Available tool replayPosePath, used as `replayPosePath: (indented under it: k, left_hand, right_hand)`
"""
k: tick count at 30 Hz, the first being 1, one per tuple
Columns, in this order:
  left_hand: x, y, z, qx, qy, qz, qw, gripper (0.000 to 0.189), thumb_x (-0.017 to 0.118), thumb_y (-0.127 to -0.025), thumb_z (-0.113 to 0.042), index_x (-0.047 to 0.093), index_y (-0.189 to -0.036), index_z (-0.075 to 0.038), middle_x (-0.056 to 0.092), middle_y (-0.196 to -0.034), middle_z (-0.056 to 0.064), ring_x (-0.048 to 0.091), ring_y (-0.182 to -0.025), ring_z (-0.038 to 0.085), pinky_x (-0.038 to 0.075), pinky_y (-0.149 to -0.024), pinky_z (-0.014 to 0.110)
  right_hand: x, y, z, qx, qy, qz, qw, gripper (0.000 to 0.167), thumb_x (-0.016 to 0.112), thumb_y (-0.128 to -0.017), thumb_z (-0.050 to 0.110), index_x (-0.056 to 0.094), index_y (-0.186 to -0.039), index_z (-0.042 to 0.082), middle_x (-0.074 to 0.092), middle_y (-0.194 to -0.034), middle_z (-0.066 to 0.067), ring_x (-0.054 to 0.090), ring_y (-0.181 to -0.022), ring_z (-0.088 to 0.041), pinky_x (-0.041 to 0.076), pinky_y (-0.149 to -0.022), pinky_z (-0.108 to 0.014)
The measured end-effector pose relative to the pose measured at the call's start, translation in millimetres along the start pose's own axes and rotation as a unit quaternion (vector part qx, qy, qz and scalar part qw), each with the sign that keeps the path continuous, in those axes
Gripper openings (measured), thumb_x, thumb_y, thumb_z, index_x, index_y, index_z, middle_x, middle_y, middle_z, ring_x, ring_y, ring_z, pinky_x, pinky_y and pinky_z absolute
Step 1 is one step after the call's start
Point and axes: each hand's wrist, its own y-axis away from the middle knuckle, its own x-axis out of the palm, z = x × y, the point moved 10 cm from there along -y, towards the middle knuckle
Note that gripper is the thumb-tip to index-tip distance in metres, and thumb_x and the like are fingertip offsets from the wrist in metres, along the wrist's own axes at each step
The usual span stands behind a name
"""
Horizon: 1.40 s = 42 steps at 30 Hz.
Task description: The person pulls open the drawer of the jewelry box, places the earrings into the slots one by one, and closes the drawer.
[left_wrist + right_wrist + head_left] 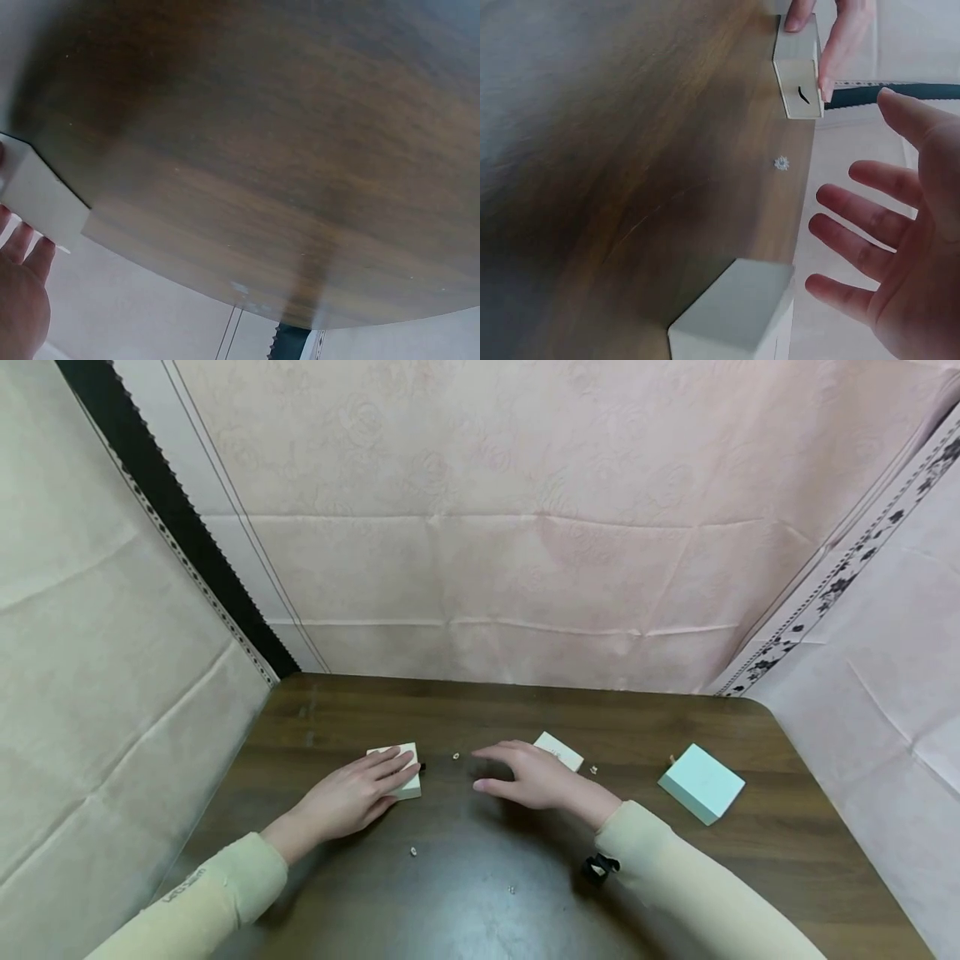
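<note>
My left hand grips a small white box on the left part of the table, thumb on one side and fingers across the top and other side. A black ribbon tab sticks out of that box's end face in the right wrist view. My right hand hovers over the table with fingers spread and nothing in them. Behind it, partly hidden, lies a second white box. Between the two hands sits a small shiny flower-shaped piece, which looks like jewellery.
A mint-green box with a small tab stands at the right of the brown wooden table. Other tiny shiny pieces lie near the front, one of them a small stud. Pale cloth hangs behind and at both sides.
</note>
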Motion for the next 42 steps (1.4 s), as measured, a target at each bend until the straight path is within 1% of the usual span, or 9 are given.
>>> replayPosePath:
  k: [7,12,17,21,24,29,33,38,42]
  left_hand:
    - [0.2,-0.3,1.0,0.006,0.006,0.020,0.9998,0.067,0.084,-0.095,-0.022,0.058,-0.155,-0.008,0.059,-0.155,0.014,0.055,-0.144,0.037,0.051,-0.113,0.054]
    - [-0.3,2.7,-0.6,0.013,0.006,0.015,0.9998,0.064,0.082,-0.096,-0.022,0.058,-0.154,-0.006,0.059,-0.154,0.016,0.056,-0.143,0.038,0.051,-0.113,0.054]
    - [-0.8,3.3,-1.1,0.020,0.005,0.010,0.9997,0.064,0.082,-0.096,-0.020,0.059,-0.153,-0.005,0.059,-0.154,0.016,0.056,-0.143,0.038,0.050,-0.114,0.054]
    - [-0.4,2.8,-0.7,0.019,0.010,0.014,0.9997,0.064,0.082,-0.096,-0.021,0.058,-0.153,-0.006,0.059,-0.155,0.016,0.055,-0.144,0.038,0.050,-0.114,0.054]
    - [-1.6,2.2,-0.9,0.025,0.007,0.017,0.9995,0.063,0.082,-0.096,-0.021,0.059,-0.153,-0.006,0.059,-0.155,0.016,0.055,-0.144,0.037,0.050,-0.114,0.053]
    - [-2.8,2.4,-1.7,0.049,-0.001,0.013,0.9987,0.062,0.082,-0.095,-0.019,0.060,-0.152,-0.006,0.059,-0.154,0.016,0.056,-0.143,0.038,0.050,-0.114,0.052]
    - [-3.1,3.1,-2.2,0.062,0.000,0.010,0.9981,0.062,0.083,-0.095,-0.019,0.061,-0.151,-0.006,0.060,-0.154,0.017,0.056,-0.143,0.038,0.050,-0.114,0.052]
    - [-4.5,4.7,-2.2,0.067,0.000,0.010,0.9977,0.062,0.083,-0.094,-0.019,0.061,-0.151,-0.006,0.060,-0.154,0.017,0.057,-0.142,0.038,0.051,-0.113,0.052]
    - [-4.1,5.7,-1.6,0.069,0.004,0.012,0.9975,0.062,0.083,-0.095,-0.018,0.061,-0.151,-0.006,0.059,-0.154,0.017,0.056,-0.143,0.038,0.051,-0.113,0.052]
  right_hand:
    - [8,-28.1,13,-0.037,0.024,0.006,0.9990,0.045,0.068,-0.106,0.041,0.071,-0.141,0.013,0.070,-0.141,-0.005,0.060,-0.138,-0.030,0.048,-0.116,-0.049]
    - [16,-45.0,22,-0.055,0.040,0.015,0.9976,0.040,0.067,-0.107,0.039,0.074,-0.136,0.012,0.072,-0.135,-0.005,0.064,-0.130,-0.028,0.052,-0.110,-0.048]
    - [26,-60.4,25,-0.072,0.043,0.020,0.9963,0.034,0.066,-0.108,0.033,0.075,-0.133,0.013,0.074,-0.128,-0.003,0.066,-0.121,-0.024,0.055,-0.106,-0.045]
    - [33,-71.0,24,-0.066,0.035,0.031,0.9967,0.030,0.065,-0.109,0.030,0.076,-0.131,0.013,0.074,-0.127,-0.003,0.066,-0.122,-0.023,0.053,-0.108,-0.045]
    - [38,-79.3,23,-0.061,0.031,0.039,0.9969,0.027,0.065,-0.109,0.029,0.078,-0.127,0.014,0.075,-0.124,-0.002,0.067,-0.120,-0.022,0.054,-0.108,-0.043]
    - [48,-91.8,25,-0.061,0.023,0.048,0.9967,0.021,0.066,-0.109,0.028,0.080,-0.119,0.016,0.076,-0.114,0.001,0.069,-0.106,-0.014,0.057,-0.099,-0.036]
    - [52,-98.0,31,-0.067,0.022,0.047,0.9964,0.018,0.068,-0.107,0.026,0.081,-0.113,0.015,0.076,-0.105,0.002,0.068,-0.095,-0.012,0.058,-0.091,-0.033]
    - [54,-101.6,35,-0.067,0.039,0.045,0.9960,0.018,0.068,-0.107,0.027,0.081,-0.110,0.015,0.076,-0.102,0.002,0.066,-0.092,-0.012,0.057,-0.089,-0.033]
    - [56,-104.0,33,-0.063,0.034,0.046,0.9964,0.017,0.068,-0.107,0.026,0.081,-0.108,0.016,0.076,-0.100,0.003,0.065,-0.088,-0.010,0.057,-0.087,-0.030]
